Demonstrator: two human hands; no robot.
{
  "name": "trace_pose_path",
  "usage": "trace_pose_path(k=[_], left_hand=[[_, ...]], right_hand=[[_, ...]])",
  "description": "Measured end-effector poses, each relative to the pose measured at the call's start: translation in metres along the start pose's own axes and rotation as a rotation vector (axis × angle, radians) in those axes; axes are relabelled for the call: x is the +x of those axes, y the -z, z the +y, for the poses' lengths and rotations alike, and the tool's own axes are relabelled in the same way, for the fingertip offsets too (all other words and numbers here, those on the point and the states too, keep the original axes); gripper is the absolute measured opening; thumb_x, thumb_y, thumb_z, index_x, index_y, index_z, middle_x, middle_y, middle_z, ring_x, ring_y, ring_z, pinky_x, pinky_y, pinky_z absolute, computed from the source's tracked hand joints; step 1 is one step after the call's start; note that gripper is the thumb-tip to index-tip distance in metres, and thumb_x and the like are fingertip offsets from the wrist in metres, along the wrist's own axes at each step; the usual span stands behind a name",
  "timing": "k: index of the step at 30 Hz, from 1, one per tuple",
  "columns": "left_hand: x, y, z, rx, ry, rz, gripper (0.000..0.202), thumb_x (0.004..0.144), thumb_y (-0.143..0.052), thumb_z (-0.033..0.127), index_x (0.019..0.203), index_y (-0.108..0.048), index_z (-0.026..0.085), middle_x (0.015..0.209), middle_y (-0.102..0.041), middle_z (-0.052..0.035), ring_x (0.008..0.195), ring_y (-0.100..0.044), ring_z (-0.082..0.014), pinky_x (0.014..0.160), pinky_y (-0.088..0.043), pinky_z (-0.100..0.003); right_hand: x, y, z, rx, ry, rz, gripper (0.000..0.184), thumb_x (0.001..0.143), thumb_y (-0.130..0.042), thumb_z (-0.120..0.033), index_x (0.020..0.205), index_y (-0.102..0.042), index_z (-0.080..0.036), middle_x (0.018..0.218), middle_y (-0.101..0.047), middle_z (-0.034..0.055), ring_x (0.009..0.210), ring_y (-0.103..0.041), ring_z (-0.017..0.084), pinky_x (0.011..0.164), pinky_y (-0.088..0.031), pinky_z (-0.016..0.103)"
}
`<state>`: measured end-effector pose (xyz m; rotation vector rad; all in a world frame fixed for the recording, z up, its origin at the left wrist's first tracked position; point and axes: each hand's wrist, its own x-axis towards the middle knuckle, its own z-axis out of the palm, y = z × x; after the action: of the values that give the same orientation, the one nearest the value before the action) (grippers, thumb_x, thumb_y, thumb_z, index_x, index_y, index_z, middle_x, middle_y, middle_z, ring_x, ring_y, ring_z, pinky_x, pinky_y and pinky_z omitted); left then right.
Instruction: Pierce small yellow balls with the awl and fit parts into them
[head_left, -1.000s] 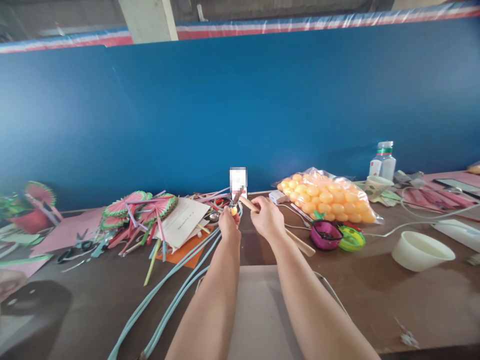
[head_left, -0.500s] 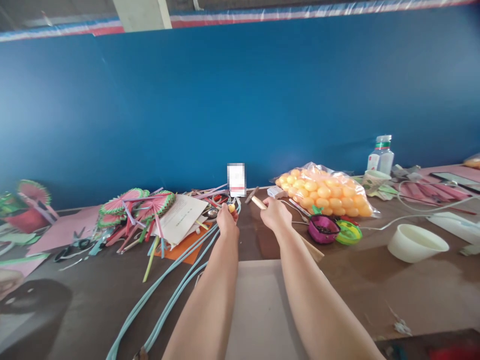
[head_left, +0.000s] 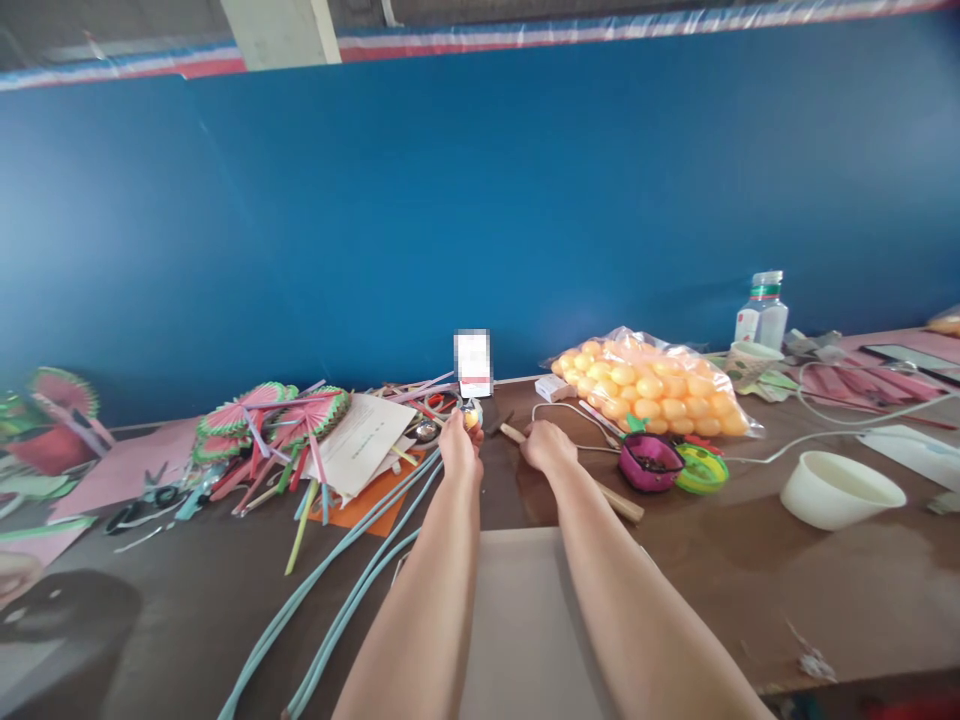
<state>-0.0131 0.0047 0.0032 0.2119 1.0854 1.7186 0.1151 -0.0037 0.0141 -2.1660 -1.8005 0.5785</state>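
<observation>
My right hand [head_left: 550, 445] is wrapped round the wooden handle of a hammer [head_left: 615, 500]. The hammer's dark head points left, low over the brown tabletop, and my fist hides the middle of the handle. Just left of it, my left hand [head_left: 460, 445] is closed on a small yellow round thing [head_left: 471, 418] at its fingertips; the fingers cover most of it. Beyond that hand a white card [head_left: 475, 365] with a blurred face stands against the blue panel. Close to my right hand is a purple basket [head_left: 651, 462] with small dark bits inside.
A clear bag of orange balls [head_left: 652, 390] lies behind a green basket [head_left: 703, 468]. A white bowl [head_left: 840, 490] stands right. Pale blue tubes [head_left: 337, 545], papers [head_left: 364, 440] and pink-green paper fans [head_left: 307, 415] lie left. Another person's hand [head_left: 16, 578] shows at the left edge.
My right hand has come down with the hammer, whose head is now lower, near the tabletop. My left hand keeps its hold on the yellow thing, almost in place.
</observation>
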Motion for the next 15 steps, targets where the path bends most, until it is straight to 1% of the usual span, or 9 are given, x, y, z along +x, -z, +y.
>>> trace_pose_path(k=[2,4,5,7,8,9,11,13,15], left_hand=[[-0.001,-0.001,0.000,-0.007,0.006,-0.022,0.014,0.086,-0.058,0.028,0.093,-0.060,0.016,0.074,-0.060,-0.0013,0.055,-0.058,-0.0080,0.050,-0.043,-0.017],[-0.001,-0.001,0.000,-0.007,0.009,-0.048,0.014,0.085,-0.058,0.027,0.094,-0.060,0.016,0.074,-0.060,-0.0012,0.055,-0.058,-0.0077,0.050,-0.043,-0.017],[-0.001,-0.001,-0.001,-0.006,0.011,-0.063,0.014,0.085,-0.058,0.026,0.095,-0.060,0.016,0.075,-0.060,-0.0014,0.055,-0.058,-0.0077,0.051,-0.043,-0.017],[-0.001,-0.002,-0.001,-0.002,0.015,-0.106,0.017,0.084,-0.058,0.026,0.098,-0.062,0.017,0.077,-0.061,-0.0021,0.056,-0.058,-0.0081,0.052,-0.043,-0.018],[-0.001,-0.002,-0.002,-0.001,0.016,-0.132,0.018,0.083,-0.058,0.026,0.099,-0.062,0.017,0.078,-0.062,-0.0024,0.057,-0.058,-0.0085,0.052,-0.044,-0.019],[-0.001,-0.002,-0.002,-0.002,0.017,-0.162,0.020,0.083,-0.058,0.026,0.100,-0.063,0.017,0.078,-0.062,-0.0026,0.057,-0.058,-0.0089,0.053,-0.044,-0.019],[-0.003,-0.002,-0.002,-0.010,0.013,-0.224,0.023,0.081,-0.059,0.026,0.101,-0.064,0.016,0.077,-0.063,-0.0028,0.058,-0.058,-0.0095,0.054,-0.045,-0.020],[-0.004,-0.002,-0.001,-0.018,0.004,-0.277,0.024,0.080,-0.059,0.025,0.101,-0.064,0.014,0.076,-0.063,-0.0030,0.058,-0.058,-0.0098,0.056,-0.045,-0.021],[-0.005,-0.002,-0.001,-0.020,-0.004,-0.311,0.025,0.079,-0.059,0.025,0.101,-0.064,0.014,0.076,-0.063,-0.0036,0.058,-0.057,-0.0103,0.056,-0.046,-0.022]], right_hand=[[0.002,-0.003,0.000,-0.007,0.004,0.024,0.028,0.078,-0.058,-0.020,0.103,-0.071,-0.019,0.119,-0.063,0.0174,0.112,-0.058,0.033,0.089,-0.046,0.044],[0.004,-0.006,0.000,0.039,0.026,0.085,0.029,0.078,-0.058,-0.020,0.104,-0.071,-0.021,0.120,-0.063,0.0158,0.114,-0.057,0.033,0.091,-0.045,0.045],[0.005,-0.006,-0.001,0.097,0.056,0.135,0.029,0.079,-0.058,-0.021,0.104,-0.071,-0.023,0.119,-0.063,0.0140,0.113,-0.057,0.031,0.091,-0.045,0.043],[0.006,-0.008,-0.005,0.285,0.155,0.243,0.028,0.081,-0.055,-0.022,0.104,-0.071,-0.025,0.114,-0.066,0.0087,0.108,-0.060,0.025,0.092,-0.046,0.037],[0.006,-0.009,-0.007,0.401,0.210,0.274,0.027,0.082,-0.053,-0.024,0.102,-0.070,-0.025,0.110,-0.068,0.0063,0.103,-0.062,0.021,0.090,-0.046,0.034],[0.006,-0.010,-0.010,0.519,0.257,0.277,0.025,0.083,-0.052,-0.026,0.101,-0.071,-0.025,0.105,-0.070,0.0045,0.097,-0.064,0.018,0.088,-0.048,0.031],[0.005,-0.012,-0.016,0.728,0.298,0.210,0.025,0.084,-0.053,-0.034,0.097,-0.070,-0.022,0.094,-0.072,0.0032,0.084,-0.066,0.016,0.079,-0.050,0.028],[0.002,-0.013,-0.022,0.895,0.265,0.104,0.029,0.082,-0.055,-0.040,0.097,-0.070,-0.020,0.088,-0.072,0.0036,0.075,-0.066,0.016,0.068,-0.052,0.026],[-0.002,-0.013,-0.027,1.023,0.206,0.023,0.032,0.080,-0.059,-0.042,0.099,-0.070,-0.020,0.086,-0.071,0.0040,0.071,-0.065,0.016,0.060,-0.051,0.024]])
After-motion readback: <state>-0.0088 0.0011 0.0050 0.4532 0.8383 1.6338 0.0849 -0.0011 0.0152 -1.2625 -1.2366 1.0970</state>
